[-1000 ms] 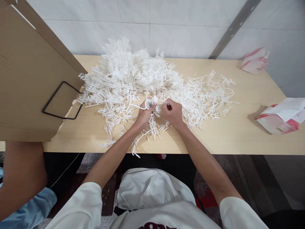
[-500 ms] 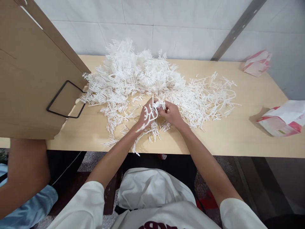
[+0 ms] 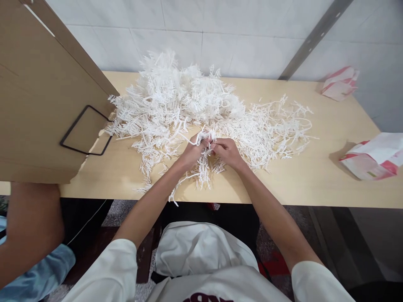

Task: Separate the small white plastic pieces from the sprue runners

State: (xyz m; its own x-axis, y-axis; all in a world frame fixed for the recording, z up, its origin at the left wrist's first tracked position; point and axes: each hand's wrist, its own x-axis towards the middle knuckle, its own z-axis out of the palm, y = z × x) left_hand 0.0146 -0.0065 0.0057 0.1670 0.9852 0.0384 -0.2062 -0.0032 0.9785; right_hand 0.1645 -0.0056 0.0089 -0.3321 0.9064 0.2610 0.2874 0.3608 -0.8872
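My left hand (image 3: 192, 154) is closed on a white branched plastic sprue (image 3: 202, 136) with many short prongs, and one curved runner sticks out to the left over the table. Close against it, my right hand (image 3: 229, 152) has its fingers pinched at the sprue's right side; whether a small piece sits between those fingertips is hidden. Behind both hands rises a tall heap of white pronged sprues (image 3: 176, 92). To the right spreads a flatter pile of loose white bits and bare runners (image 3: 264, 136). More white pieces (image 3: 203, 174) lie beneath my hands.
A large cardboard sheet (image 3: 44, 96) stands at the left, with a black wire frame (image 3: 74, 125) by its lower edge. Another person's arm (image 3: 34, 218) is below it. Two red-and-white paper bags (image 3: 340, 83) stand at right on the wooden table (image 3: 315, 180), against a tiled wall.
The sprue in my left hand has turned, so its branched runner now points up and left instead of lying down over my wrist. Both hands stay near the same spot.
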